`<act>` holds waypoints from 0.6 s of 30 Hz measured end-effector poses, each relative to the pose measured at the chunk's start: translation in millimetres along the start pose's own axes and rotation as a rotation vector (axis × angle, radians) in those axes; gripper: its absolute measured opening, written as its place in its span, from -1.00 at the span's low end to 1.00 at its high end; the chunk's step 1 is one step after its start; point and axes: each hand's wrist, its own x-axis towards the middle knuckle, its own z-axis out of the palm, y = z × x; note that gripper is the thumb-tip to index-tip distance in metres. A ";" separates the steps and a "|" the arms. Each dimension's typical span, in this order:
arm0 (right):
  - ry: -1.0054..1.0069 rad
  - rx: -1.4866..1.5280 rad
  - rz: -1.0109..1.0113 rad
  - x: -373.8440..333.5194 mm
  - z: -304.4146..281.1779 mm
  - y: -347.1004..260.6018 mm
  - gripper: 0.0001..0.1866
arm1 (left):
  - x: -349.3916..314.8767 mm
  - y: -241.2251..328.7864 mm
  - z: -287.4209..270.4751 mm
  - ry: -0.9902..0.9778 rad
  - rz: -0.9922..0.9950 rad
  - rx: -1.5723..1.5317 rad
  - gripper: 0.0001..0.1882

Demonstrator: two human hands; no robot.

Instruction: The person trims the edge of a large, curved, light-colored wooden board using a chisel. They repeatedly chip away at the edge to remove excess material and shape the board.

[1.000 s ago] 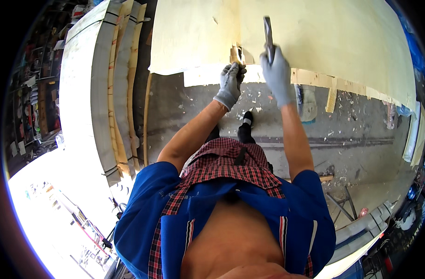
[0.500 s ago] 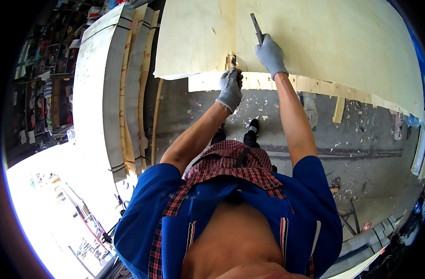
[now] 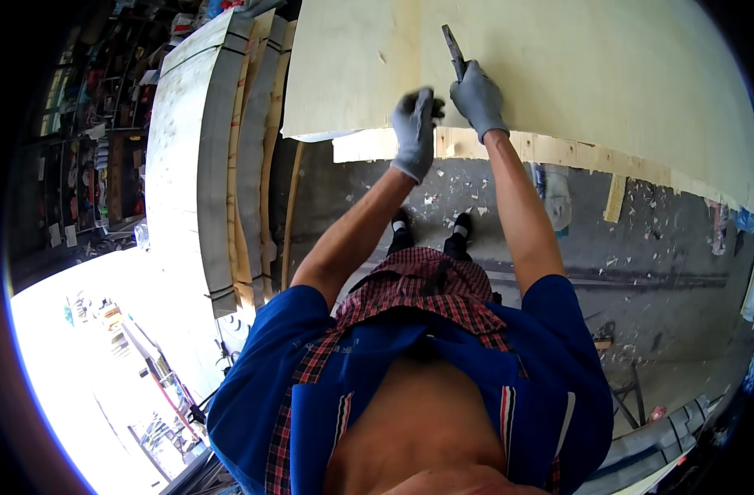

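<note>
My left hand, in a grey glove with dark fingertips, hovers over the near edge of a large pale plywood sheet. Its fingers look loosely bent and apart, a little blurred, with nothing visible in them. The splintered patch in the sheet is hidden behind this hand. Just to the right, my gloved right hand is closed around a narrow, flat, dark metal hand tool. The tool points away from me and a little left, above the sheet; its exact kind is unclear.
A light wooden strip runs under the sheet's near edge. Tall strapped stacks of boards stand at the left. Pale scraps litter the grey floor around my feet. Cluttered shelves line the far left.
My left hand has moved forward from the splintered patch, which it now covers, and its fingers have loosened from a pinch. My right hand keeps the tool in nearly the same place.
</note>
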 end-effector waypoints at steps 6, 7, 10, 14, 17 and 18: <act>-0.007 0.033 0.027 4.2 0.5 2.9 -0.76 | 70.5 126.9 -5.8 -0.298 0.748 0.588 -0.67; -0.004 0.032 0.045 3.9 0.1 5.9 -0.76 | 63.2 115.7 -14.2 -0.333 0.760 0.857 -0.66; -0.048 0.080 0.074 2.8 -5.6 2.8 -0.75 | 43.8 59.0 -73.0 -0.540 0.644 1.657 -0.08; -0.094 0.341 0.130 6.9 -17.0 14.4 -0.75 | 41.8 27.7 -109.3 -0.367 1.025 1.931 -0.11; -0.267 1.101 0.183 -43.3 -23.7 25.6 -0.80 | 68.8 37.1 -103.6 -0.481 1.021 1.917 -0.25; -0.351 1.118 0.239 -75.6 -35.4 13.3 -0.80 | 70.1 43.0 -112.4 -0.518 0.993 1.924 -0.25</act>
